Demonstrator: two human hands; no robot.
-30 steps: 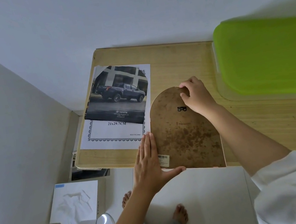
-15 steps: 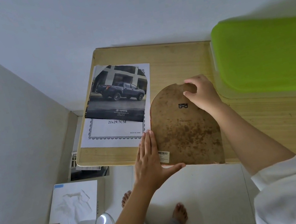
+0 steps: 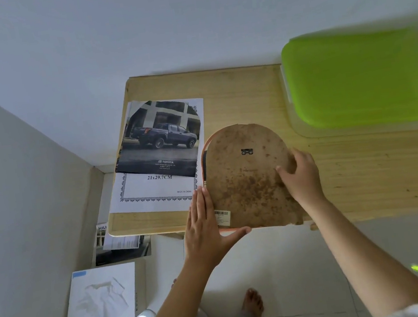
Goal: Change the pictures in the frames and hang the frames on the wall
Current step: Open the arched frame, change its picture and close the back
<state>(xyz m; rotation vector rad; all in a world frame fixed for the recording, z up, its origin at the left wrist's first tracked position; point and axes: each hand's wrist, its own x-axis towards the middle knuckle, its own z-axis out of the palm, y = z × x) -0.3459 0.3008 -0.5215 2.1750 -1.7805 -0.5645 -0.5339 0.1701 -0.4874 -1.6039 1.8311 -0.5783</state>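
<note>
Arched frame (image 3: pixel 246 180) lies face down at the near edge of the wooden surface (image 3: pixel 367 175), stained brown backing board up, small metal hanger (image 3: pixel 246 152) near the arch top. An orange rim shows along its left side and bottom edge. Barcode sticker (image 3: pixel 221 214) at the lower left corner of the backing.

Left hand (image 3: pixel 207 229): open and flat, fingers together along the frame's left edge, thumb spread under the bottom edge.

Right hand (image 3: pixel 300 177): curled over the frame's right edge, fingertips pressing on the backing board.

Truck picture (image 3: pixel 159 138) lies on a white insert sheet (image 3: pixel 158 190) marked 21x29.7CM, just left of the frame. Green lid (image 3: pixel 364 80) on a clear container sits at the far right of the surface. Tissue box (image 3: pixel 101 296) on the floor below.
</note>
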